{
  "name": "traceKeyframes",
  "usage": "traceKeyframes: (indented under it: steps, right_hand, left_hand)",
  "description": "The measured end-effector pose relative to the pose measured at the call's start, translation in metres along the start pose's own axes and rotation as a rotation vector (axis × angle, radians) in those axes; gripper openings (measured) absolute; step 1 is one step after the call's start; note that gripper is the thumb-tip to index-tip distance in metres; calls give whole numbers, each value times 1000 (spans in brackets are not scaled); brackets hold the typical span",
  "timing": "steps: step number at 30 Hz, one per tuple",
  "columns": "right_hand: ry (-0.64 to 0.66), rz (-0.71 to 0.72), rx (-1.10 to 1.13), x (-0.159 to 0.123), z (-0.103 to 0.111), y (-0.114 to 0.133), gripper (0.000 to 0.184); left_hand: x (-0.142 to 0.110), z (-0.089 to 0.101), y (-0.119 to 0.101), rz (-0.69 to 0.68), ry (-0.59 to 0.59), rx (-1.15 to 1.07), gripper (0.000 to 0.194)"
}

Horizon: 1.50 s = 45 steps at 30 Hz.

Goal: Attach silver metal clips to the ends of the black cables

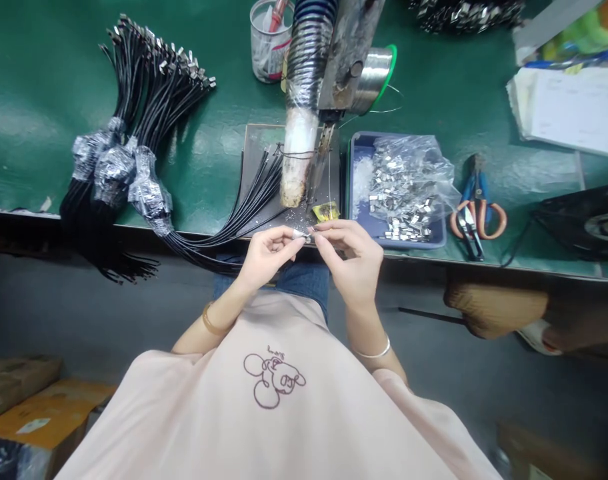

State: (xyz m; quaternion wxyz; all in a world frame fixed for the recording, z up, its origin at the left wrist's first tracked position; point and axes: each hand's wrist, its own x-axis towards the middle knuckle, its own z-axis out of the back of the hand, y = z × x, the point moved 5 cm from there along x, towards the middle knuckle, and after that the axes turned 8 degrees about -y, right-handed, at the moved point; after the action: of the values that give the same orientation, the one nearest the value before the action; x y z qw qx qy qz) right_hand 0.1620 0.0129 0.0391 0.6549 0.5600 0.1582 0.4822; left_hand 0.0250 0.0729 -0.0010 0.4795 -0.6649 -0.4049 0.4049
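Note:
At the bench's front edge, my left hand (270, 255) and my right hand (353, 259) meet with their fingertips pinched together. Between them is a small silvery metal connector (308, 237), partly hidden by the fingers. Just left of my left hand, a bundle of thin black cables (224, 235) runs from a plastic-wrapped section up onto a dark board (257, 143). Above my hands hangs a soldering fixture with a white, scorched-tipped tube (299, 153). A yellow sponge (326, 211) lies behind my right fingertips. To their right, a blue tray (354, 200) holds loose metal connector shells (409, 219).
A spool of solder wire (375, 80) and a clear cup (270, 43) stand behind the fixture. More black cable bundles (149, 100) lie at left. Orange-handled pliers (477, 207) and papers (577, 110) are at right. Another person's foot (494, 310) shows below the bench.

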Motion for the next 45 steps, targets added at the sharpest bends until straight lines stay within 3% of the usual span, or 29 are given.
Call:
traceKeyframes:
  steps: [4, 11, 15, 21, 24, 27, 32, 36, 40, 45]
  right_hand:
    - [107, -106, 137, 2, -6, -13, 9]
    - [122, -156, 263, 1, -6, -21, 4]
    - [121, -131, 208, -2, -5, -19, 6]
    - [63, 151, -90, 0, 2, 0, 12]
    - [87, 68, -41, 1, 1, -4, 12]
    - [102, -51, 90, 0, -1, -8, 10]
    - [56, -51, 96, -5, -4, -6, 9]
    - [39, -88, 122, -5, -5, -11, 7]
    - [-66, -34, 51, -1, 2, -10, 10]
    - [90, -20, 29, 0, -4, -7, 9]
  left_hand:
    - [-1, -1, -3, -17, 28, 15, 39]
    - [-3, -8, -14, -44, 164, 73, 51]
    - [-5, -8, -16, -80, 181, 166, 53]
    - [-10, -7, -17, -472, 61, 638, 36]
    - [-15, -9, -16, -551, 15, 722, 35]
    - [-17, -10, -17, -471, 20, 553, 39]
    - [-11, -8, -10, -70, 145, 158, 54]
    - [-6, -2, -3, 123, 135, -31, 49]
    - [-4, -2, -3, 143, 122, -71, 47]
    - [-3, -5, -10, 82, 144, -53, 49]
